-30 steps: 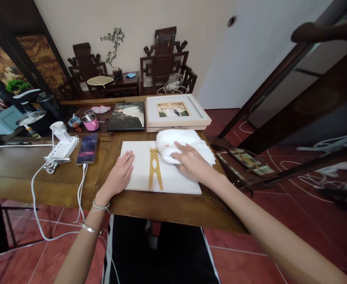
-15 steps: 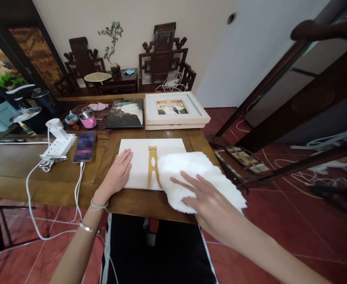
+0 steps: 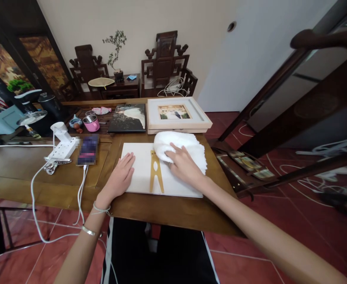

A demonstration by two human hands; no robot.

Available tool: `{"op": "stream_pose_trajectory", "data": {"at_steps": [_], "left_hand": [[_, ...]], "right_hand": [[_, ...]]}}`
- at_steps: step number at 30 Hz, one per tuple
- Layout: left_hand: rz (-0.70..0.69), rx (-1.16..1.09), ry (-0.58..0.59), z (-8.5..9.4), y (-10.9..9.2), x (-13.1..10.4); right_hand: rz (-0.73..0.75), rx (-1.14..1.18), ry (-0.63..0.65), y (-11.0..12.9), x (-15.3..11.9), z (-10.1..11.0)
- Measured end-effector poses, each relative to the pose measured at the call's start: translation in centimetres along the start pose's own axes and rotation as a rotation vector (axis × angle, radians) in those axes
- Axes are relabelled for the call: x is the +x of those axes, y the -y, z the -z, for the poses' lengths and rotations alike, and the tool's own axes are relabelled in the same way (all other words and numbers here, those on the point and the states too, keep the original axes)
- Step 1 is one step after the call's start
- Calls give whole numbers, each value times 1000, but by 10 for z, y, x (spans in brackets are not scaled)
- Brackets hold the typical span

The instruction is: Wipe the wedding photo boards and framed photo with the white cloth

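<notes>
A white rectangular board (image 3: pixel 140 173), perhaps an album cover, lies flat on the wooden table. Down its middle runs a gold two-legged shape (image 3: pixel 156 177) with an oval opening. My left hand (image 3: pixel 121 175) rests flat on the board's left edge, fingers stretched out. On the right part of the board, my right hand (image 3: pixel 182 163) presses and grips a bunched white fluffy cloth (image 3: pixel 191 146). The cloth covers the board's upper right corner and touches the top of the gold shape. The fingertips of my right hand sink partly into the cloth.
Behind the board stand a light wooden picture frame (image 3: pixel 181 125) and a dark album (image 3: pixel 128 122). To the left are a phone (image 3: pixel 87 150), a white power strip (image 3: pixel 65 147), a pink cup (image 3: pixel 92 124) and white cables. The table's right edge is close to the cloth.
My right hand has moved the cloth away from me and slightly left, uncovering the board's lower right part and the gold shape's right leg. My left hand stays on the board.
</notes>
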State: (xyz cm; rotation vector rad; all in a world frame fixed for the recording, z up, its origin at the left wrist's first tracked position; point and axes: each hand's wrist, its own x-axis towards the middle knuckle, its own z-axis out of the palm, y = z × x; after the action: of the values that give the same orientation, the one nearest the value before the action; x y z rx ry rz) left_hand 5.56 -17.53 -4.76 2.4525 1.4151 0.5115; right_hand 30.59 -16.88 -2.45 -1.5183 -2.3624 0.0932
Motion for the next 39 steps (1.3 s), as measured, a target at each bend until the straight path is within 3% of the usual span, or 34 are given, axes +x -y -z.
{"op": "stream_pose_trajectory", "data": {"at_steps": [3,8,12,16,23,26,29,35,39], "left_hand": [[0,7,9,0,-1,0],[4,10,5,0,-2,0],[0,15,11,-1,-2,1],[-5,19,19,-1,-1,0],[-7,4,12,-1,0,0],[-11,-2,7,0,-1,0],[-11,-6,-4,0,-1,0],[-13,-23,-18,-3,1,0],[-12,-51,-46,-5,3,-1]], "right_hand": [[83,-32,0,21,-22,-1],[232,-4,-5,57,-91,9],[287,58,3,68,-123,18],[257,74,84,57,-104,19],[55,48,115,31,-3,6],[28,-20,120,39,13,0],[74,-83,126,57,-7,-4],[263,39,121,87,-85,0],[309,90,132,85,-96,7]]}}
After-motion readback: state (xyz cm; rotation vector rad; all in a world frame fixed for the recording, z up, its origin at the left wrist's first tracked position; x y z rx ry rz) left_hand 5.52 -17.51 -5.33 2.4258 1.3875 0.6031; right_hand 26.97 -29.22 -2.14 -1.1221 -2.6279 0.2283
